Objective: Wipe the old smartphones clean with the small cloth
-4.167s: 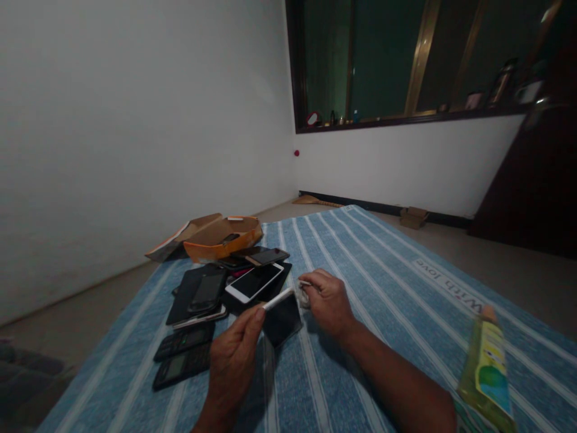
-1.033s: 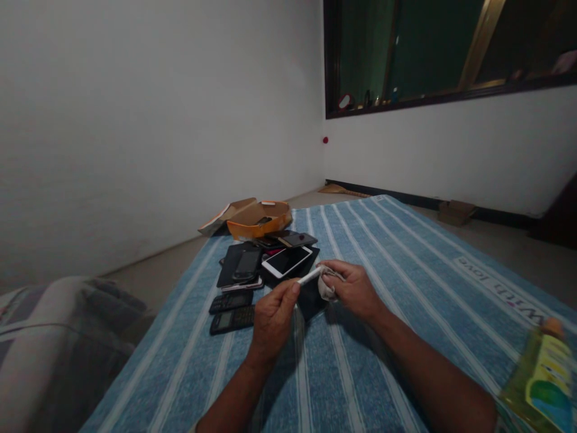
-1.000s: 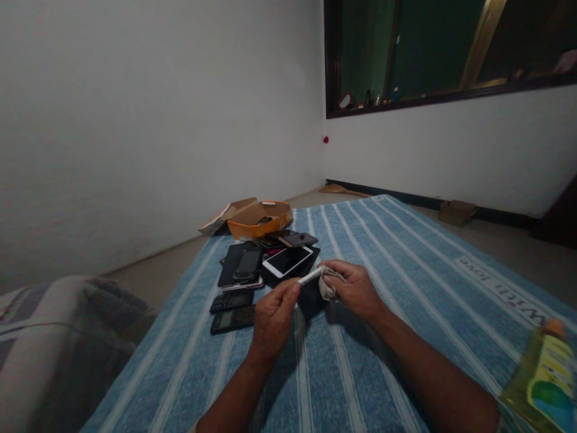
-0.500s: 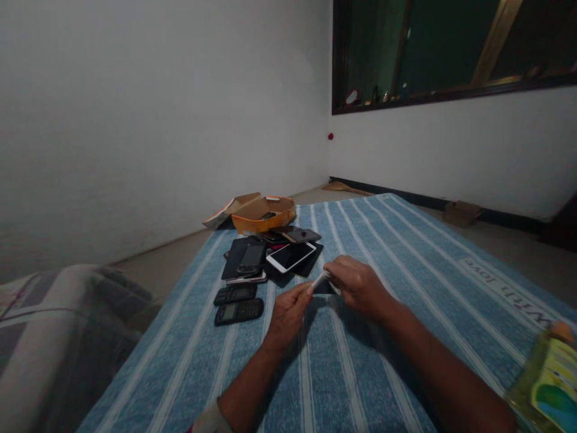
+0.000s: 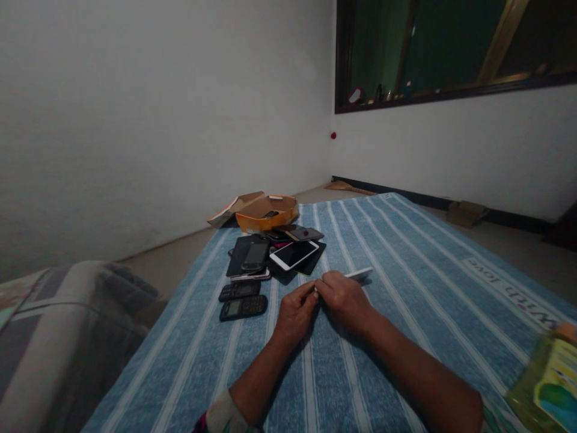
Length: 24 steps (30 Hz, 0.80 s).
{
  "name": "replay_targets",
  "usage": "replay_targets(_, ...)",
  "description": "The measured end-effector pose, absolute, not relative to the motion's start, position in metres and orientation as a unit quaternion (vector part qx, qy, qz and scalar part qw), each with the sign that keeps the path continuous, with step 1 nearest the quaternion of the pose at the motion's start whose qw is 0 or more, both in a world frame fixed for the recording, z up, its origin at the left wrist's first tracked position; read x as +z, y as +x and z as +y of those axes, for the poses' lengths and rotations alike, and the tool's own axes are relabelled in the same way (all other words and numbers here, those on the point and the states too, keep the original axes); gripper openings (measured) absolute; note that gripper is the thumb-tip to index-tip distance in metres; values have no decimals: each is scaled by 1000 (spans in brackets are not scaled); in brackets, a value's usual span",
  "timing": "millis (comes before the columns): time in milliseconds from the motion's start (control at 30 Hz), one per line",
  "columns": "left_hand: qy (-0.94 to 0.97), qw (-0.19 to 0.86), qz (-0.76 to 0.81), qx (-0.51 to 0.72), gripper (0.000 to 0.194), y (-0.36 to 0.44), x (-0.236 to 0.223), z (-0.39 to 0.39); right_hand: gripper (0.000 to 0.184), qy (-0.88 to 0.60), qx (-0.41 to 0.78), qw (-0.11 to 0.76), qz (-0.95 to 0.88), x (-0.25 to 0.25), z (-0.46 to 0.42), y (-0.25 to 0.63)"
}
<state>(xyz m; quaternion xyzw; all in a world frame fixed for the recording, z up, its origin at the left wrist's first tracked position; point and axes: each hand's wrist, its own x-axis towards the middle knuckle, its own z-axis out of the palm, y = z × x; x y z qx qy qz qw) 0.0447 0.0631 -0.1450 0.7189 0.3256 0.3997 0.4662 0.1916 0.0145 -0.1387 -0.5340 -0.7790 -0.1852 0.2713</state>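
Observation:
My left hand (image 5: 295, 311) and my right hand (image 5: 345, 302) meet low over the striped cloth (image 5: 331, 373). The left fingers are pinched, and a tiny pale bit shows at the fingertips where the hands touch. A slim white, phone-like slab (image 5: 359, 274) juts out beyond my closed right hand, edge towards me; the hand hides the rest of it. To the left lie two black keypad phones (image 5: 243, 307). Beyond them is a white-framed smartphone (image 5: 294, 255) on a dark flat piece, with a black phone (image 5: 255, 256) beside it.
An orange open box (image 5: 265, 224) with its lid beside it stands behind the pile of phones. At the right edge is a bottle of yellow-green liquid (image 5: 547, 382). A draped grey cloth (image 5: 76, 337) is at the left. The wall and window lie beyond.
The white slab, between both hands before, now sticks out past the right hand. Both hands have drawn together and lower, fingertips meeting. The phones lie as before; the view shifts slightly.

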Motion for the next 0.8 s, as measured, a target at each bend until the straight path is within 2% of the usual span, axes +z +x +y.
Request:
replay_targets(533,694,480,327,425,23,52,-140,67,19,-576,-82,316,-750,-138,16,199)
replay_targets(800,712,435,350,426,23,50,-142,69,21,-620,-86,286,-725,-133,19,226)
